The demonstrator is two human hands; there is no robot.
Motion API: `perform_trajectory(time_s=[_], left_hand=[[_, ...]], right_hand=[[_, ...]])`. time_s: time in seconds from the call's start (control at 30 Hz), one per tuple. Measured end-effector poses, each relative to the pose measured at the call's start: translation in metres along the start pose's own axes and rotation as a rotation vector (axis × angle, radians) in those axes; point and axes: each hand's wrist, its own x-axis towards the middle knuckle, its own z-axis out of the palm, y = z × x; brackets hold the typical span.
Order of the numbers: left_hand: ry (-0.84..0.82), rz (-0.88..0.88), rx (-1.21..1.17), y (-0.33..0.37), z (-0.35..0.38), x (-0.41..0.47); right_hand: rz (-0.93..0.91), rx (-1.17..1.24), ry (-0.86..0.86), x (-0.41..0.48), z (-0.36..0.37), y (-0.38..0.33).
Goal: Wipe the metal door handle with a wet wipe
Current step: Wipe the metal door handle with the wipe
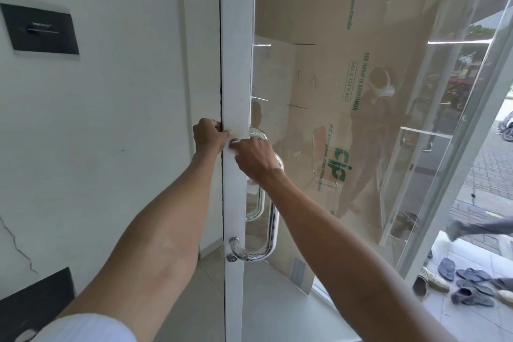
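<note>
Your right hand (254, 157) closes on a white wet wipe (232, 142) at the top of the metal door handle (270, 230), whose upright bar runs down below your fingers; your left hand (209, 134) grips the door frame (236, 69) just beside it

Bare forearms; a white ribbed sleeve (83, 327) covers the left upper arm.

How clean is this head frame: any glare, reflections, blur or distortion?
Head view: wide-angle bending bows the white door frame; the glass pane mirrors the wearer over cardboard boxes; highlights streak the metal door handle; a passer-by's leg is motion-blurred; both hands stay sharp.
</note>
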Motion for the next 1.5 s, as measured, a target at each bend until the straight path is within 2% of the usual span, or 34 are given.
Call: perform_trajectory(time_s=[0.17, 0.37, 0.47, 0.57, 0.83, 0.97, 1.1, 1.33, 1.4, 1.5], left_hand=[[-0.008, -0.018, -0.011, 0.002, -0.001, 0.003], [-0.015, -0.033, -0.028, 0.003, -0.001, 0.002], [-0.02, -0.044, -0.033, 0.003, -0.002, 0.001], [-0.021, -0.052, -0.038, 0.004, -0.002, 0.0], [-0.007, -0.031, 0.041, 0.005, -0.001, -0.002], [-0.034, -0.007, 0.068, 0.006, -0.002, 0.0], [-0.04, -0.001, 0.072, 0.007, -0.003, 0.0], [-0.037, -0.024, 0.063, 0.007, -0.003, -0.004], [-0.031, -0.026, 0.061, 0.006, -0.002, -0.005], [-0.019, 0.002, 0.07, 0.004, 0.001, -0.009]], right_hand=[[-0.035, -0.012, 0.044, -0.001, 0.006, 0.001], [-0.103, 0.112, 0.175, -0.029, 0.008, 0.037], [-0.072, 0.184, 0.243, -0.045, 0.009, 0.051], [-0.041, 0.171, 0.228, -0.051, 0.006, 0.056], [-0.128, 0.007, 0.14, -0.029, -0.003, 0.027], [-0.07, 0.079, 0.158, -0.032, 0.0, 0.025], [-0.049, 0.165, 0.299, -0.05, 0.005, 0.039], [0.004, 0.175, 0.488, -0.07, 0.018, 0.052], [0.019, 0.177, 0.475, -0.072, 0.018, 0.052], [0.032, 0.189, 0.365, -0.065, 0.012, 0.049]])
